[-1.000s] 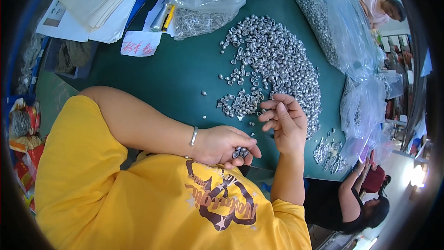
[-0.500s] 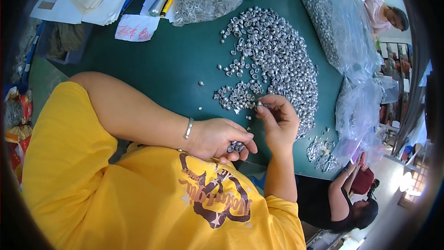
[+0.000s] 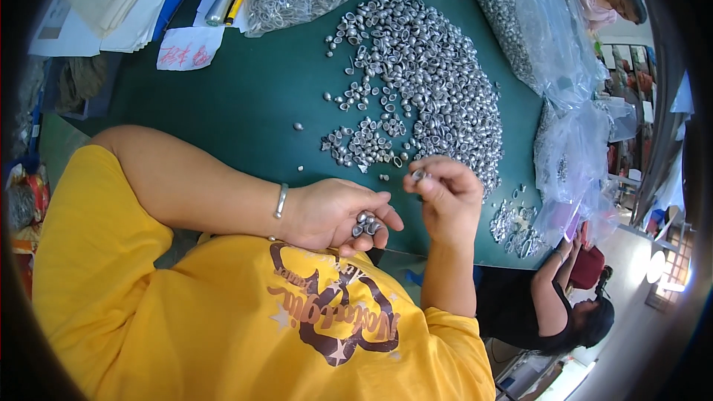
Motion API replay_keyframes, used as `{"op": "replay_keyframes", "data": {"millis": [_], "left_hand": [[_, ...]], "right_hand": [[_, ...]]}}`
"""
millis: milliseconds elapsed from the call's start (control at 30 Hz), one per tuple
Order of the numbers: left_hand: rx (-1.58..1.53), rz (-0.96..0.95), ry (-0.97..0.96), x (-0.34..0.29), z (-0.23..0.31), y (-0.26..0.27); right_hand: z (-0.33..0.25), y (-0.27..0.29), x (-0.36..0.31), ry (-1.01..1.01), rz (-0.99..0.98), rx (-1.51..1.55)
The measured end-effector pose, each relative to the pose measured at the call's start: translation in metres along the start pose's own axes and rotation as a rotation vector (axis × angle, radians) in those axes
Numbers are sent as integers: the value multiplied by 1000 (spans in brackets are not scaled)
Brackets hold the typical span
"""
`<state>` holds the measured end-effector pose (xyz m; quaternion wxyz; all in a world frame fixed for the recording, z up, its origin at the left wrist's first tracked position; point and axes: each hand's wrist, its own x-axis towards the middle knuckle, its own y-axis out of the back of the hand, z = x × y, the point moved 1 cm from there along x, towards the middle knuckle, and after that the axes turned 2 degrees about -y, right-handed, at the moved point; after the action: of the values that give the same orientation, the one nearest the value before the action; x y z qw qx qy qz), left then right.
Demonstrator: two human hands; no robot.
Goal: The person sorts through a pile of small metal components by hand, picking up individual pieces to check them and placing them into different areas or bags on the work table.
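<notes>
My left hand [image 3: 330, 212], with a silver bangle on its wrist, is palm up at the table's near edge. Its curled fingers cradle several small silver hollow metal caps [image 3: 366, 224]. Just to the right, my right hand [image 3: 454, 200] pinches a single metal cap [image 3: 419, 175] between thumb and fingertips, its hollow side showing. Beyond the hands, a large heap of the same caps [image 3: 445, 82] spreads over the green tabletop [image 3: 252, 96]. A smaller cluster of caps [image 3: 368, 142] lies left of the heap, closer to my hands.
Flat metal pieces [image 3: 514, 229] lie at the right. Clear bags [image 3: 557, 37] of metal parts line the right edge; another bag [image 3: 290, 4] holds rings at the back. Papers [image 3: 111, 0], a yellow cutter [image 3: 236, 1] and a note [image 3: 189, 48] are at left. Two people work on the right.
The view has shifted, so the table contents appear farther left and higher. My left fingers have opened slightly around the caps. The right hand still pinches a cap, now turned hollow side into view.
</notes>
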<state>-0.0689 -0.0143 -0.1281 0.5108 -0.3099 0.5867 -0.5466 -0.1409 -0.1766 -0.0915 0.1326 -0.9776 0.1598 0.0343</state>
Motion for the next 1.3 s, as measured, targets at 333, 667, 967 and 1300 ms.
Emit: {"op": "replay_keyframes", "data": {"millis": [333, 667, 967, 1300], "left_hand": [[-59, -9, 40, 0, 3, 0], [-44, 12, 18, 1, 3, 0], [-23, 21, 19, 1, 3, -1], [-27, 35, -8, 1, 3, -1]], "right_hand": [[-6, -3, 12, 282, 44, -1192], [-1, 5, 7, 26, 152, -656], [-1, 21, 4, -148, 138, -28], [-19, 1, 10, 421, -11, -1158]]}}
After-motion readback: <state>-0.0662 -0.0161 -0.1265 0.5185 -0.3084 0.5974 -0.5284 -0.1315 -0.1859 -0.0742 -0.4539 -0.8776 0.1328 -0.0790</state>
